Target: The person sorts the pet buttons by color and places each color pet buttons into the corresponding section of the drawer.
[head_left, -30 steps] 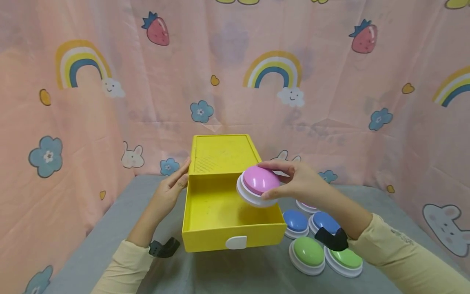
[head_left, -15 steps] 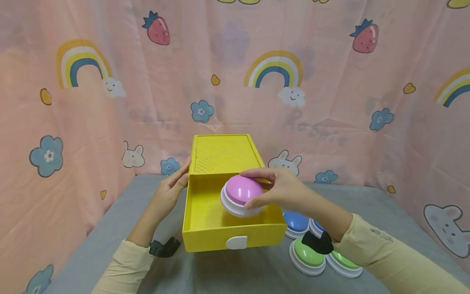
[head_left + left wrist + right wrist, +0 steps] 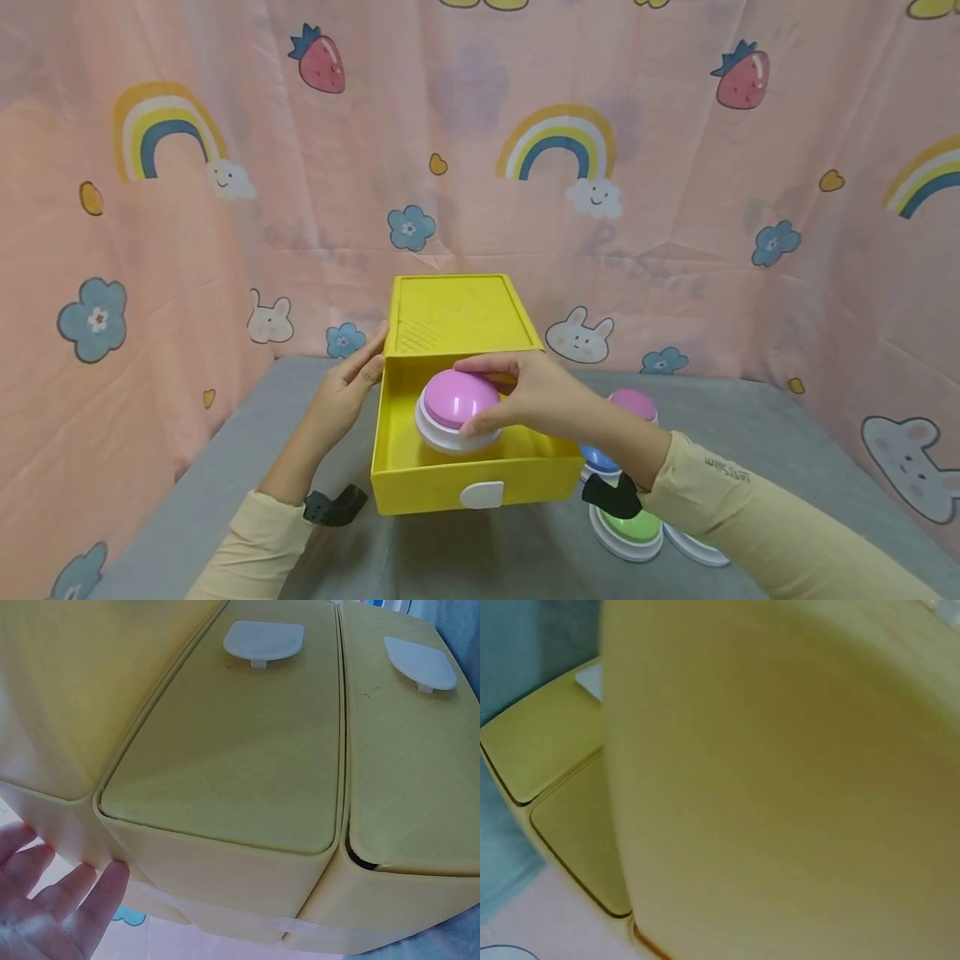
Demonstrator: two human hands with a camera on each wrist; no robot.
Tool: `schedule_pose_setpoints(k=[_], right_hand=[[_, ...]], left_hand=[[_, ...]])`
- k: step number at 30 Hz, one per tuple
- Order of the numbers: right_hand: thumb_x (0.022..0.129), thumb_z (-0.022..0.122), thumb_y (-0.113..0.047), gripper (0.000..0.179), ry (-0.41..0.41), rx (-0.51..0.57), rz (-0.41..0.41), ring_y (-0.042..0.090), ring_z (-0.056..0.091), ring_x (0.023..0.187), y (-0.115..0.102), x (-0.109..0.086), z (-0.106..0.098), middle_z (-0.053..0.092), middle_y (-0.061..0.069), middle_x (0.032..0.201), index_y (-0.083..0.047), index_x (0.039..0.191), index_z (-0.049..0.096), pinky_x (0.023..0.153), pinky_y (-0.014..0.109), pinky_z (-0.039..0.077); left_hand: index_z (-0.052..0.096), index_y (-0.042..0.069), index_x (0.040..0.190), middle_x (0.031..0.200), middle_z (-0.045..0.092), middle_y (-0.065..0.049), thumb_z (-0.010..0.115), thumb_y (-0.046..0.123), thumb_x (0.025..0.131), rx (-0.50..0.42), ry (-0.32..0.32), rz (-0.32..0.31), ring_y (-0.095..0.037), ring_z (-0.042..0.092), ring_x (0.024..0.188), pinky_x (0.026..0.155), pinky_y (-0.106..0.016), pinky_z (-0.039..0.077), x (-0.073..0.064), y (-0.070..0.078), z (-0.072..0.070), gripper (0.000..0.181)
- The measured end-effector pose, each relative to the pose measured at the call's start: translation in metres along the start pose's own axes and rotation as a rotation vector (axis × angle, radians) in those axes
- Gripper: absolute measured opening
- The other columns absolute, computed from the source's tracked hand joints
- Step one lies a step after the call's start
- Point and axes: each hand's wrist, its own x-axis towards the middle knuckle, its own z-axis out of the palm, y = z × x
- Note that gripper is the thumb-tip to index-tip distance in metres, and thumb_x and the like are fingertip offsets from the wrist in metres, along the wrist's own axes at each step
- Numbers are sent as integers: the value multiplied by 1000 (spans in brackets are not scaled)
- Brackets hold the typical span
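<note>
A yellow drawer cabinet (image 3: 465,312) stands in the middle of the head view, its top drawer (image 3: 412,490) pulled out. My right hand (image 3: 543,398) reaches over the drawer's right side and grips a pink domed push button (image 3: 459,400) with a white base, thumb in front and fingers behind. The button is inside the drawer's walls, toward the left. My left hand (image 3: 347,398) rests its straight fingers against the cabinet's left side; the fingertips (image 3: 114,879) also show there in the left wrist view. In the right wrist view the drawer wall (image 3: 780,787) hides my right hand.
Right of the cabinet on the grey cloth (image 3: 337,567) are another pink button (image 3: 633,403), a blue button (image 3: 600,459) and a green button (image 3: 633,525), partly behind my right arm. Lower drawers with white handles (image 3: 264,639) are closed. A pink patterned curtain (image 3: 480,208) hangs behind.
My right hand has carried the pink button leftward and down into the open drawer. The other pink button has come out from behind my arm. My left hand has stayed still.
</note>
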Motion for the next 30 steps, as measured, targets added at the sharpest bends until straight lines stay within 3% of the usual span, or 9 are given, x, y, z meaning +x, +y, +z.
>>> schedule_pose_setpoints(k=[9, 21, 30], right_hand=[[74, 89, -28, 62, -55, 4, -1, 18, 62, 113, -5, 4, 12, 68, -4, 127, -25, 132, 66, 101, 38, 54], [75, 89, -29, 63, -80, -112, -13, 17, 62, 112, -4, 11, 22, 68, -1, 129, -20, 133, 66, 99, 35, 55], [74, 88, -32, 66, -111, -160, 32, 17, 62, 108, -5, 10, 25, 67, -4, 130, -26, 135, 64, 98, 35, 55]], left_hand=[[30, 22, 157, 166, 22, 0, 40, 30, 108, 11, 5, -14, -29, 27, 152, 112, -52, 41, -1, 2, 0, 51], [30, 20, 157, 166, 22, -6, 40, 29, 109, 18, 9, -9, -31, 29, 151, 112, -55, 42, -2, 3, 0, 51], [30, 27, 157, 166, 22, 4, 40, 38, 108, 40, 10, -44, -28, 28, 152, 112, -53, 42, -1, 2, 0, 52]])
